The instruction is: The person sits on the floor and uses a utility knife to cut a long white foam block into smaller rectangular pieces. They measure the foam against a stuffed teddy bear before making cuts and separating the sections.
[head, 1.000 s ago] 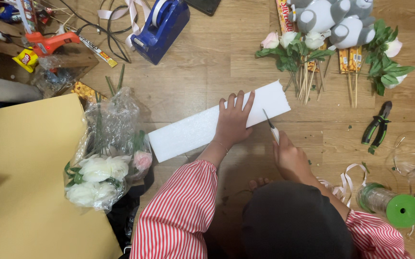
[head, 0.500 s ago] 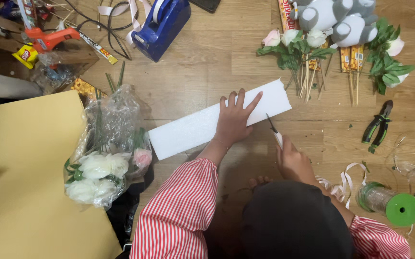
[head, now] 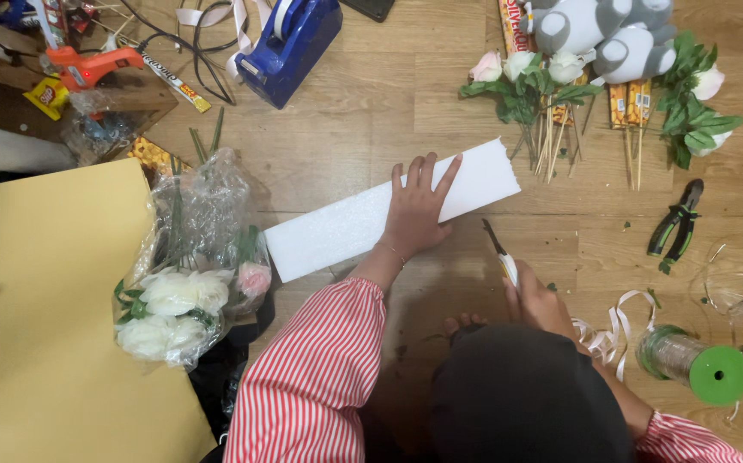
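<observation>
Left hand (head: 417,214) presses flat, fingers spread, steadying the foam (head: 346,227). Right hand (head: 536,300) is clenched on a knife (head: 498,250), blade tip just beside the foam's edge.

You get bright, even overhead light, warm on the wooden floor (head: 371,129); soft short shadows, mild glare on the plastic wrap (head: 204,214), sharp focus throughout.

A small yellow snack packet (head: 48,97) lies at the far left by the orange glue gun (head: 88,67); orange-and-yellow candy-bar wrappers on sticks (head: 629,101) lie among the flowers (head: 522,81); a long yellow wrapper (head: 178,83) lies nearby.
</observation>
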